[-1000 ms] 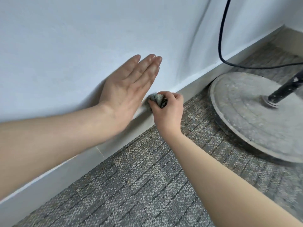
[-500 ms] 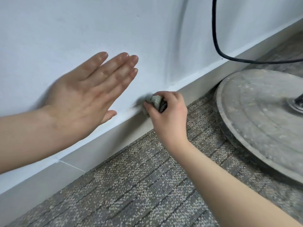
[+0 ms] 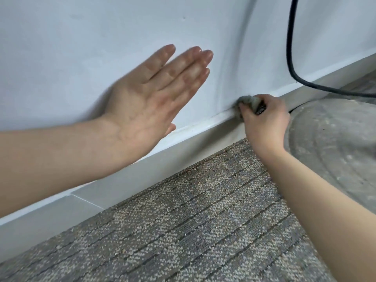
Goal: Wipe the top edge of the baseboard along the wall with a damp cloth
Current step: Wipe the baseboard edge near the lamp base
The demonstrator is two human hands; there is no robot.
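Observation:
A pale grey baseboard (image 3: 162, 159) runs along the foot of the white wall (image 3: 81, 47), rising toward the right. My right hand (image 3: 264, 123) is closed around a bunched grey cloth (image 3: 249, 101) and presses it on the baseboard's top edge, right beside a round stand base. My left hand (image 3: 154, 100) is open and flat, palm toward me, held in front of the wall above the baseboard, well left of the cloth. Most of the cloth is hidden inside my fist.
A dusty round grey stand base (image 3: 335, 143) lies on the floor at the right, close against the baseboard. A black cable (image 3: 290, 58) hangs down the wall and curves right above it. Grey patterned carpet (image 3: 193, 231) covers the floor.
My right hand has slid the cloth rightward along the baseboard's top edge, up to the stand base. My left hand has lifted off the wall and turned palm outward.

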